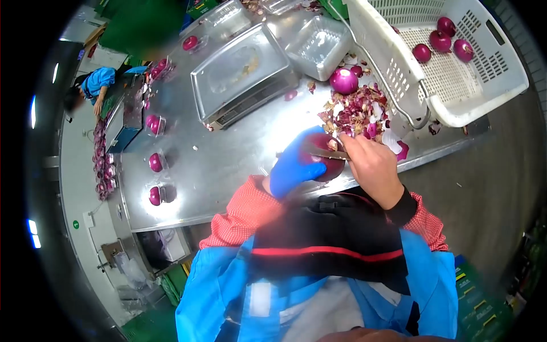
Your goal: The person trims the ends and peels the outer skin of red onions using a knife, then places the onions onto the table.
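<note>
Steel desk in a workroom, with a heap of peelings beside a white crate. Cradling a red onion over the desk's near edge, with the blue-gloved left hand curled around its side; gripping a knife in the bare right hand, fingers closed, blade laid across the top. Looks partway through: several boxed onions at left, seemingly done, in clear trays; this one apparently unfinished, with crate onions probably left to do.

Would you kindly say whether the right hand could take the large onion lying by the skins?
Probably not while the right hand holds the knife, though only loose skins seem to separate it from that onion.
</note>
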